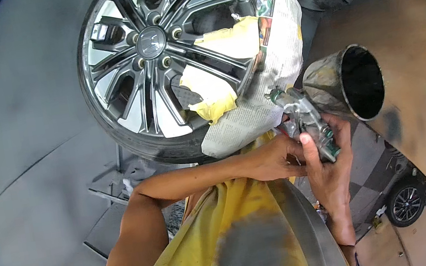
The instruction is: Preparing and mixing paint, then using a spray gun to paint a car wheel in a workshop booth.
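Note:
A metal spray gun [306,113] with a dark, paint-stained cup [320,79] is held in front of me, the cup's wide mouth turned to the right. My right hand [331,170] is closed around the gun's rear, thumb along its near side. From the left, my left hand [277,157] reaches across with bent fingers gripping the gun's underside; its fingertips are partly hidden. Just beyond is a dark alloy wheel [151,43] with a black tire [164,154]. Newspaper [282,45] covers its right edge, and yellow-and-white masking pieces [209,89] lie over some spoke gaps.
Grey, paint-dusted walls [35,159] curve around the left. A brown, stained panel [404,49] rises at the right. Another wheel [405,202] stands low on the right, near a checkered floor [364,171]. A metal stand [109,195] is below the tire.

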Available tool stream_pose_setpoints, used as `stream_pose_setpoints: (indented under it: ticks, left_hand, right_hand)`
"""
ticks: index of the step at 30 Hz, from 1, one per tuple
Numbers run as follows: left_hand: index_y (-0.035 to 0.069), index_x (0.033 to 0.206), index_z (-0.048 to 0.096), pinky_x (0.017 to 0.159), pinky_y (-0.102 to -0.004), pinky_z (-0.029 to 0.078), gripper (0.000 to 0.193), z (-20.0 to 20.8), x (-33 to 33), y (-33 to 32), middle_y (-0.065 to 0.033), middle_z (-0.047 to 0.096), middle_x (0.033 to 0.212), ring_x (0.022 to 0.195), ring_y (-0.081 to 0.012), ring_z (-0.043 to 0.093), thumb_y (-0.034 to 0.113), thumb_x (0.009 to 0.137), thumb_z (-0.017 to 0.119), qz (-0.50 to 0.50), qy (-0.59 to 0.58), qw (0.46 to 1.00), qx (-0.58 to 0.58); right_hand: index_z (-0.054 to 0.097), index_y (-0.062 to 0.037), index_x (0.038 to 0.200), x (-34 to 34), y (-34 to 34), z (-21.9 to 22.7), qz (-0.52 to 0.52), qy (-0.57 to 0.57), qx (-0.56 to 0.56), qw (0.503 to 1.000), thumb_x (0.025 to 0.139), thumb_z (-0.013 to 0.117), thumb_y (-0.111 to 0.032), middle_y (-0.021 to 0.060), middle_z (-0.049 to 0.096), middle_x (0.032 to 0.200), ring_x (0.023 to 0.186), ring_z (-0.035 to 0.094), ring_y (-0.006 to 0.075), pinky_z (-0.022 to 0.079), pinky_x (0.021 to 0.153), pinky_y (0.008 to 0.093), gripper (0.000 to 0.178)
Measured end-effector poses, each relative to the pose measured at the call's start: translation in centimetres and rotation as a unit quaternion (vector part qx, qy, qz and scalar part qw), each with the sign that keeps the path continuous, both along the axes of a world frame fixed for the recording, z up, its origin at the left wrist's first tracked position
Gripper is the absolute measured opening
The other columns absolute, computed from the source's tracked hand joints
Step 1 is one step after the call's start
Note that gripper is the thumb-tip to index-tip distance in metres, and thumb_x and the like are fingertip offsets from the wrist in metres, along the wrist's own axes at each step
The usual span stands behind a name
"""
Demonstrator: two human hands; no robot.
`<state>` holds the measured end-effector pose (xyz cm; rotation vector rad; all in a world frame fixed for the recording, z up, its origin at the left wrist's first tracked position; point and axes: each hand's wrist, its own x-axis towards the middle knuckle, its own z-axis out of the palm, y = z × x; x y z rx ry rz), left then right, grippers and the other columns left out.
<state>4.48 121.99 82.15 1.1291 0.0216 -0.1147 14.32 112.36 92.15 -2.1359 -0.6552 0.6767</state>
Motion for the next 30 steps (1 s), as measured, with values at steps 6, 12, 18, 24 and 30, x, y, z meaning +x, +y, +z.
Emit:
stream_pose_setpoints:
  ticks: [6, 12, 18, 24, 30]
  left_hand:
    - [-0.006, 0.105, 0.066, 0.081, -0.0325, 0.057, 0.022, -0.3, 0.9, 0.3, -0.0118, 0.072, 0.099, 0.093, -0.0159, 0.068, 0.005, 0.088, 0.072, -0.079, 0.029, 0.996, -0.037]
    - [-0.006, 0.101, 0.067, 0.077, -0.0327, 0.057, 0.018, 0.2, 0.9, -0.3, -0.0125, 0.071, 0.092, 0.088, -0.0189, 0.070, 0.006, 0.088, 0.072, -0.057, 0.011, 0.998, -0.009]
    - [0.000, 0.096, 0.073, 0.069, -0.0334, 0.055, 0.014, 3.9, -1.0, 5.7, -0.0108, 0.070, 0.084, 0.074, -0.0219, 0.068, 0.012, 0.088, 0.073, -0.003, -0.038, 0.981, 0.190]
    - [0.002, 0.106, 0.074, 0.086, -0.0370, 0.051, 0.020, 2.6, -2.7, 13.1, -0.0099, 0.069, 0.105, 0.095, -0.0263, 0.062, 0.004, 0.087, 0.069, 0.191, -0.006, 0.751, 0.632]
    - [0.013, 0.117, 0.073, 0.092, -0.0400, 0.046, 0.032, 1.0, -1.3, 13.5, -0.0032, 0.061, 0.115, 0.105, -0.0257, 0.054, 0.012, 0.085, 0.071, 0.135, -0.032, 0.675, 0.725]
  right_hand:
    - [0.052, 0.0008, 0.120, 0.3, -0.1, -0.6, -0.064, 0.024, 0.031, 0.997, 0.092, 0.073, -0.016, 0.0151, 0.067, 0.095, 0.088, 0.064, 0.0178, 0.052, 0.081, 0.0331, 0.039]
    - [0.052, 0.0010, 0.121, 0.7, -0.2, -0.2, -0.073, 0.042, 0.011, 0.996, 0.093, 0.072, -0.018, 0.0147, 0.067, 0.096, 0.088, 0.064, 0.0176, 0.051, 0.081, 0.0327, 0.039]
    - [0.053, 0.0021, 0.121, 0.7, -0.7, -0.3, -0.079, 0.044, 0.026, 0.996, 0.093, 0.072, -0.018, 0.0135, 0.067, 0.096, 0.085, 0.063, 0.0167, 0.051, 0.080, 0.0327, 0.039]
    - [0.053, 0.0021, 0.121, 0.7, -0.8, -0.5, -0.108, 0.101, 0.040, 0.988, 0.094, 0.070, -0.016, 0.0126, 0.067, 0.095, 0.085, 0.062, 0.0157, 0.051, 0.079, 0.0321, 0.037]
    - [0.054, 0.0017, 0.121, 0.6, -0.9, -0.5, -0.099, 0.077, 0.046, 0.991, 0.094, 0.070, -0.014, 0.0129, 0.067, 0.096, 0.086, 0.062, 0.0156, 0.051, 0.080, 0.0316, 0.035]
